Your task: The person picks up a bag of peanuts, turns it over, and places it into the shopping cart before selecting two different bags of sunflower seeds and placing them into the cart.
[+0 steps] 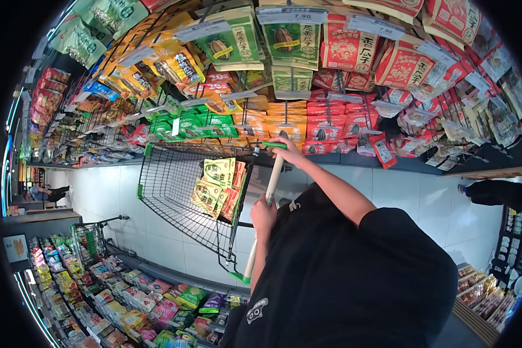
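Observation:
My right hand [288,152] is closed round the upper end of the shopping cart's pale handle [275,176], by its green end cap. Lower on the same bar, my left hand [264,214] is wrapped round it too. The black wire shopping cart [171,185] with green corners stretches to the left of my hands. Inside it, near the handle end, lie several snack packets: yellow-green ones [210,194] and red ones [231,197] partly beneath them.
Hanging bags of seeds [287,40] with price tags line the rack along the top, close beside the cart. Packaged snacks [168,301] fill the lower display, with another cart [88,239] near it. People stand at far left [49,193] and right [493,192]. Pale floor tiles [336,177] lie between.

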{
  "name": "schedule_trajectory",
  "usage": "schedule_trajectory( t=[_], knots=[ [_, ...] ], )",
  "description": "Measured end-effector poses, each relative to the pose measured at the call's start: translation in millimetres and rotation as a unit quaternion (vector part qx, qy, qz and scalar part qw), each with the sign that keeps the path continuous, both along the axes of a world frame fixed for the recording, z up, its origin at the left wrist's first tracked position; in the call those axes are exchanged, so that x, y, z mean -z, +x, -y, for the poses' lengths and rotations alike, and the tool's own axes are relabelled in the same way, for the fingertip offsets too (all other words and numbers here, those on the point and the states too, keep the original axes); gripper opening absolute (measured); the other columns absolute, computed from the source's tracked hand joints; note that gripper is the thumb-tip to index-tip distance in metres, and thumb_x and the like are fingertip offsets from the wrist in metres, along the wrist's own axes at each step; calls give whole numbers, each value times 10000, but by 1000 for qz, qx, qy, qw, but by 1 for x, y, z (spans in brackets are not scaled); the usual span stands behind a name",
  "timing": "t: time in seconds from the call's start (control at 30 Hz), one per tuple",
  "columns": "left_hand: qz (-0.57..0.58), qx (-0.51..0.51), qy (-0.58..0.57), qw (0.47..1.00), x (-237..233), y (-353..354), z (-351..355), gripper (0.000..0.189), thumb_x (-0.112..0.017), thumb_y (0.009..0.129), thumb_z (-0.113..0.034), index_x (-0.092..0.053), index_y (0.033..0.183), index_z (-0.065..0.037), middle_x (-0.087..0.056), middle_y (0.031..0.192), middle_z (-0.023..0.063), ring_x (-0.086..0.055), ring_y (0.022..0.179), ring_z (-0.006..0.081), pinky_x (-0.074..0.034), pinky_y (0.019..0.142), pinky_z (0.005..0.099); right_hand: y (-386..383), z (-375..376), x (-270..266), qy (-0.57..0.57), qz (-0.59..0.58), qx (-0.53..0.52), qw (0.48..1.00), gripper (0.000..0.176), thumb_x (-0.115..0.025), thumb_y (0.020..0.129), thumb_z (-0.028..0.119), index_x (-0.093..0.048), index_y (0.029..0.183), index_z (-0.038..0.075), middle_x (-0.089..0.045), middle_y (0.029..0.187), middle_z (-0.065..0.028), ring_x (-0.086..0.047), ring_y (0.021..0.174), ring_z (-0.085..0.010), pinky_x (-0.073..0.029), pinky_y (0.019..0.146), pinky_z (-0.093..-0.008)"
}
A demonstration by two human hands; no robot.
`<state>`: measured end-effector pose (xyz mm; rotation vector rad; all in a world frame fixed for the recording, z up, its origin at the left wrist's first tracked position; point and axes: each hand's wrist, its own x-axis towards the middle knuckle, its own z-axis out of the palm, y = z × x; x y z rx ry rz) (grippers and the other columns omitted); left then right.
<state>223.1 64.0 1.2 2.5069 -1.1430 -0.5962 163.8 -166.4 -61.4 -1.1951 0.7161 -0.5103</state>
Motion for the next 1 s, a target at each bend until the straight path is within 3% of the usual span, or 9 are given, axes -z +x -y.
schedule_trajectory(
  t=[0.33,0.67,1.0],
  knots=[
    [21,-1,-12,1000,6,27,-12,244,-639,850,-259,-648,1010,-76,-689,828,198,-667,792,410,-532,704,506,26,-12,1,8,-2,10,1000,358,-611,886,63,-599,1241,117,-654,959,-28,-671,775,-132,-529,655,-282],
    [20,-15,-7,1000,8,37,-14,244,-642,844,-268,-646,1015,-94,-690,843,186,-669,796,401,-536,701,501,34,-13,-4,28,-10,-8,1000,351,-594,898,59,-580,1245,110,-636,1006,-36,-666,789,-134,-545,720,-293],
    [25,-4,-6,1000,9,38,-9,221,-645,845,-265,-631,959,-77,-688,839,178,-666,788,402,-532,700,502,36,-10,1,36,-2,-1,999,370,-613,906,107,-573,1273,126,-652,948,-32,-668,803,-123,-551,693,-305]
  ],
)
